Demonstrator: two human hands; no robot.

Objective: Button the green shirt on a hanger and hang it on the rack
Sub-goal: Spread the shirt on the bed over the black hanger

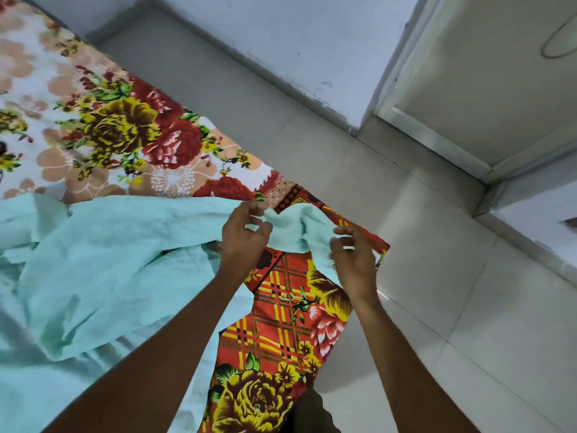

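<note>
Pale green shirt (103, 260) spread rumpled across a floral bedsheet (118, 126), covering the near left of the bed. 2 bare hands at the shirt's right end, near the bed's corner. Left hand (243, 235) pinching a fold of the fabric between thumb and fingertips; right hand (352, 254) just beside it, fingers curled on the cloth's hanging edge, a bunched ridge of shirt between the 2. Red plaid border of the sheet (281, 323) dropping down the bedside below the hands. Grey tiled floor (437, 292) to the right, pale wall (281, 35) and a door frame (437, 142) far right.
</note>
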